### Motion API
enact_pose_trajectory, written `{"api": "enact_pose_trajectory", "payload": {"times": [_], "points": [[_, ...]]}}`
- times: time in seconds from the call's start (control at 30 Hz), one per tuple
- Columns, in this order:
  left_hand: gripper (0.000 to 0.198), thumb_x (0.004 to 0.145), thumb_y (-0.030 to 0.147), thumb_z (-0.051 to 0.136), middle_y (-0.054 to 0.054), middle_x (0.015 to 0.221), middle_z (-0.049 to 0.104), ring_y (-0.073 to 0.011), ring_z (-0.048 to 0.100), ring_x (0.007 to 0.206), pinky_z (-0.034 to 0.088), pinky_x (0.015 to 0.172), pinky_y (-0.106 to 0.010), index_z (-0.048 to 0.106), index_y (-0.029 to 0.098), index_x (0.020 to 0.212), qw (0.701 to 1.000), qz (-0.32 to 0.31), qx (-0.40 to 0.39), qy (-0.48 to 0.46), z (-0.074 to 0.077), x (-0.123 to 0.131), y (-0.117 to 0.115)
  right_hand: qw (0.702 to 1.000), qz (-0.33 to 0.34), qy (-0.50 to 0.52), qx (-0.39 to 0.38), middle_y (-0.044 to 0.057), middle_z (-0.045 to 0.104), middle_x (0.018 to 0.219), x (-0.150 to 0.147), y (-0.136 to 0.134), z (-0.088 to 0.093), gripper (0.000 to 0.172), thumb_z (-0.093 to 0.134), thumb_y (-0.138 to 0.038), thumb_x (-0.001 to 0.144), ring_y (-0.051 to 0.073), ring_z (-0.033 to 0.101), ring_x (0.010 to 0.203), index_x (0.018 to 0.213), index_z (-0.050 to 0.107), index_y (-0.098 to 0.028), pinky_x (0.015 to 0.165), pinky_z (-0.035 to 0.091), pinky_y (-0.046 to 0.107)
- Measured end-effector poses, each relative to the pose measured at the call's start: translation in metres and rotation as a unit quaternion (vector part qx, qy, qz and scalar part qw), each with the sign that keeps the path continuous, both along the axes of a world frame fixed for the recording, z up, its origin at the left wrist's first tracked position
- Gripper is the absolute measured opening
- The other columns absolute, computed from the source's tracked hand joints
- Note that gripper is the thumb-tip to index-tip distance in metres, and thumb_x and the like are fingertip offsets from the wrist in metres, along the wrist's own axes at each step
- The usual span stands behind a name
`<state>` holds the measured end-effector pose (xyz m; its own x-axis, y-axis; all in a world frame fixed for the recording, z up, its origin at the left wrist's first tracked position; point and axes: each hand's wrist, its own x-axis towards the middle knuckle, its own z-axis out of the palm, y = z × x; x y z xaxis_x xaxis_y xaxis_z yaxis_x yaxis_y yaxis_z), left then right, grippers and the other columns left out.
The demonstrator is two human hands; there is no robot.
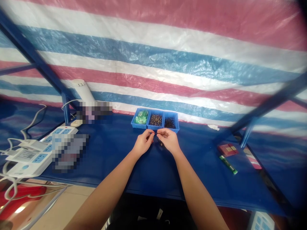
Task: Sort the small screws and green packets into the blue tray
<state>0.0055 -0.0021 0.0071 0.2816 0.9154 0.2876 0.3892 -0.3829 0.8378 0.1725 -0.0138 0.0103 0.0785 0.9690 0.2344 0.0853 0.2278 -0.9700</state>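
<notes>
My left hand (143,142) and my right hand (169,139) meet in front of the blue bins, fingertips almost touching. Both are closed in a pinch on a small dark thin piece (155,133), whose kind is too small to make out. Below my right fingers, a few small black parts (160,143) show, partly hidden by the hand. Just beyond stand three joined blue bins. Green-and-white packets (141,117) fill the left bin, small brass-and-dark metal parts (155,120) the middle one, and thin black pieces (169,123) the right one.
At left on the blue table (107,153) lie a white power strip (45,151) with plugs and cables, and a blurred-out object. A white cylinder (83,92) leans behind it. On the right are a red box (227,149) and a green packet (228,164). Blue frame bars rise on both sides.
</notes>
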Motion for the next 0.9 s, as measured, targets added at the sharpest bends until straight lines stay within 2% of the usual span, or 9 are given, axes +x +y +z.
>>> {"api": "enact_pose_trajectory", "payload": {"times": [0.27, 0.47, 0.77, 0.9], "points": [[0.033, 0.097, 0.045, 0.041, 0.003, 0.062, 0.061, -0.0123, 0.058, 0.057, 0.044, 0.059, -0.023, 0.059, 0.020, 0.084, 0.999, 0.018, 0.014, 0.025, 0.0029, -0.0013, -0.0005, 1.000, 0.010, -0.007, 0.002, 0.006, 0.074, 0.094, -0.0016, -0.0018, 0.0005, 0.021, 0.069, -0.028, 0.076, 0.019, 0.070, 0.083, 0.095, 0.071, -0.019, 0.081, 0.057, 0.034], [0.028, 0.095, 0.043, 0.047, 0.003, 0.063, 0.060, -0.0128, 0.058, 0.057, 0.045, 0.058, -0.023, 0.059, 0.021, 0.104, 1.000, 0.015, 0.013, 0.007, 0.0001, -0.0013, 0.0000, 1.000, -0.005, -0.011, 0.006, 0.006, 0.074, 0.092, -0.0011, -0.0010, 0.0029, 0.019, 0.069, -0.028, 0.076, 0.019, 0.070, 0.081, 0.092, 0.072, -0.019, 0.080, 0.058, 0.034], [0.030, 0.096, 0.043, 0.044, 0.003, 0.061, 0.059, -0.0119, 0.057, 0.056, 0.044, 0.059, -0.023, 0.059, 0.020, 0.087, 0.999, 0.031, 0.012, 0.019, 0.0006, -0.0018, 0.0007, 1.000, 0.020, 0.005, -0.004, 0.006, 0.074, 0.097, -0.0035, -0.0025, 0.0004, 0.022, 0.070, -0.027, 0.076, 0.020, 0.070, 0.087, 0.097, 0.072, -0.021, 0.085, 0.057, 0.035], [0.028, 0.095, 0.044, 0.045, 0.003, 0.062, 0.059, -0.0121, 0.057, 0.056, 0.044, 0.058, -0.023, 0.061, 0.020, 0.094, 0.999, 0.029, 0.014, 0.015, 0.0008, -0.0020, 0.0003, 1.000, 0.010, 0.001, 0.001, 0.006, 0.074, 0.095, -0.0029, -0.0021, 0.0001, 0.021, 0.069, -0.027, 0.076, 0.020, 0.070, 0.085, 0.096, 0.071, -0.020, 0.082, 0.057, 0.035]]}}
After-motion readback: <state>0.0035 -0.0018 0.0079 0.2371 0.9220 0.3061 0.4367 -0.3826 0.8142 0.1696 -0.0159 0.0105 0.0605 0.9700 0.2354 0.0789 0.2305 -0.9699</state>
